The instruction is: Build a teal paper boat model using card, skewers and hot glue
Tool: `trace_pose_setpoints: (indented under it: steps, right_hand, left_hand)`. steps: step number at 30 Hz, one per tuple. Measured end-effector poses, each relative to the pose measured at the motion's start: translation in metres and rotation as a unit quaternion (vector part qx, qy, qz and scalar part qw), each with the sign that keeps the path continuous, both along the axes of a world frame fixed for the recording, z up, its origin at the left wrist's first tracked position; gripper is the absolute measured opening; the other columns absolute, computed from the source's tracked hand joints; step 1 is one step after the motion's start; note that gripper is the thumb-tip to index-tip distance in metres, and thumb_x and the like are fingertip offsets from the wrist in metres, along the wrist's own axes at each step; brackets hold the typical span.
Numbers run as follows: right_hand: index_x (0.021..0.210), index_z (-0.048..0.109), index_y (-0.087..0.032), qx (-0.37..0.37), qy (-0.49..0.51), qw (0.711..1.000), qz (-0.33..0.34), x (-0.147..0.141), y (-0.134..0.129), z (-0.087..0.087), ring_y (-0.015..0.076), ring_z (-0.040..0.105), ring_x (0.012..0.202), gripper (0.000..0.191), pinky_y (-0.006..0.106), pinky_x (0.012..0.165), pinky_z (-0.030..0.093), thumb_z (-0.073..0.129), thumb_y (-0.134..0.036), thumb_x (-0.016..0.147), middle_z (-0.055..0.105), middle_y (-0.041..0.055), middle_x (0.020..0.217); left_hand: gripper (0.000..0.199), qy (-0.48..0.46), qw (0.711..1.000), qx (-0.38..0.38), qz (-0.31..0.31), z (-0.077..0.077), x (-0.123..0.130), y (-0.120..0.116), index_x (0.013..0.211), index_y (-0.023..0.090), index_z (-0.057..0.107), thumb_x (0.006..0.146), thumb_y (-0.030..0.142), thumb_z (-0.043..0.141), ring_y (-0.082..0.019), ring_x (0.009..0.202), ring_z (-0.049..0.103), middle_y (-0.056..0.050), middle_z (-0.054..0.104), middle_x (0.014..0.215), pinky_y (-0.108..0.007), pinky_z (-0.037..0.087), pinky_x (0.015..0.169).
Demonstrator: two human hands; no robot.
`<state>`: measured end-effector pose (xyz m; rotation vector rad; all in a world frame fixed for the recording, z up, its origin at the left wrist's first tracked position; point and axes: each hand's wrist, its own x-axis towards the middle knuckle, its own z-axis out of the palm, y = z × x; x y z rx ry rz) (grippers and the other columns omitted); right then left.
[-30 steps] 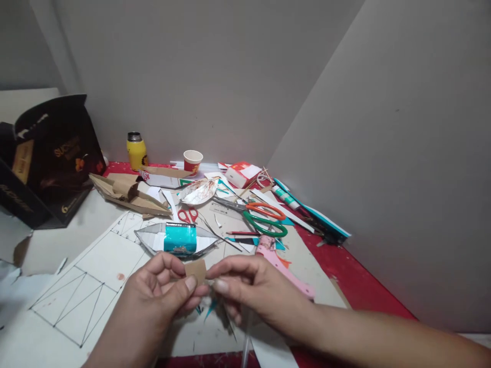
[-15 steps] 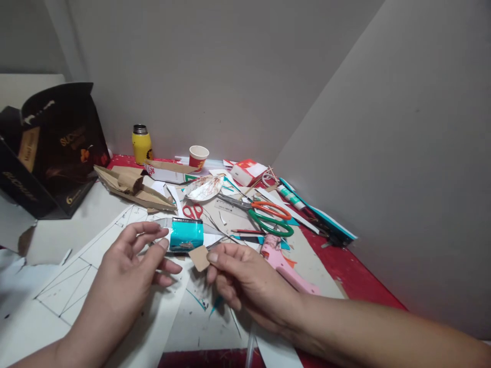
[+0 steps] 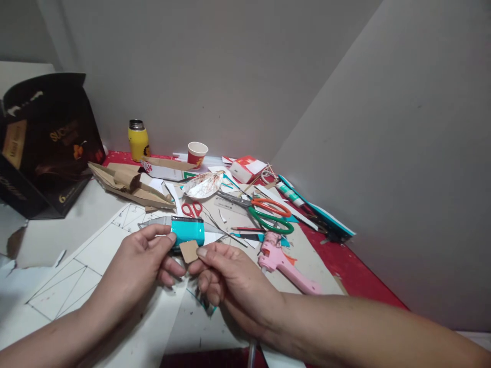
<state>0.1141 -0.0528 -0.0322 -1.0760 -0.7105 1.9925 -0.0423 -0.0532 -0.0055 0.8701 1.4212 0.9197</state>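
Observation:
A small square of brown cardboard (image 3: pixel 189 252) is pinched between the thumb and fingers of my right hand (image 3: pixel 220 271). Just behind it lies a pointed, boat-like paper model with a glossy teal band (image 3: pixel 187 229) round its middle. My left hand (image 3: pixel 153 253) is at the model's near left side, thumb and index finger closed on the edge of the teal band. The other left fingers curl below, close to the cardboard square. The model's lower near edge is partly hidden by the square and my fingers.
Beyond the model lie red-handled scissors (image 3: pixel 192 209) and larger scissors with orange and green handles (image 3: pixel 270 220). A pink glue gun (image 3: pixel 287 268) is to the right. Behind stand a cardboard boat (image 3: pixel 130 189), a yellow bottle (image 3: pixel 138 143), a paper cup (image 3: pixel 196 156) and a black box (image 3: pixel 49 148).
My right hand has brought the cardboard square left, in front of the teal band. My left hand has moved right and its fingers have closed onto the model's edge.

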Motion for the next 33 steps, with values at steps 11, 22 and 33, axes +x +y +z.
trace_pose_setpoints:
  steps: [11,22,33]
  right_hand:
    - [0.071,0.058,-0.011,-0.008,0.006,1.000,-0.015,-0.0046,-0.0014,-0.0009,0.0072,0.060,0.047,0.030,0.012,0.036,0.041,0.078,-0.034,0.070,0.069,0.0045,0.068]
    - [0.072,0.056,-0.012,-0.003,0.004,1.000,-0.027,-0.0045,-0.0054,-0.0031,0.0097,0.063,0.049,0.035,0.013,0.036,0.045,0.080,-0.037,0.068,0.069,0.0040,0.067]
    - [0.073,0.055,-0.013,-0.012,0.014,0.999,-0.045,-0.0067,-0.0042,-0.0069,0.0121,0.067,0.053,0.040,0.015,0.039,0.049,0.083,-0.039,0.061,0.071,0.0041,0.065]
  left_hand:
    - [0.031,-0.005,1.000,0.001,-0.016,-0.0085,-0.0023,0.0007,0.095,0.013,0.056,0.078,0.038,0.062,-0.011,0.036,0.054,-0.004,0.067,0.048,-0.018,0.043,0.041]
    - [0.023,0.014,1.000,0.008,-0.020,-0.0081,-0.0013,0.0016,0.091,0.015,0.056,0.083,0.036,0.059,-0.010,0.039,0.056,-0.002,0.067,0.049,-0.017,0.045,0.043]
    - [0.025,0.009,1.000,-0.007,-0.009,-0.0093,-0.0008,0.0031,0.089,0.016,0.055,0.081,0.039,0.059,-0.011,0.037,0.056,-0.002,0.066,0.046,-0.016,0.043,0.042]
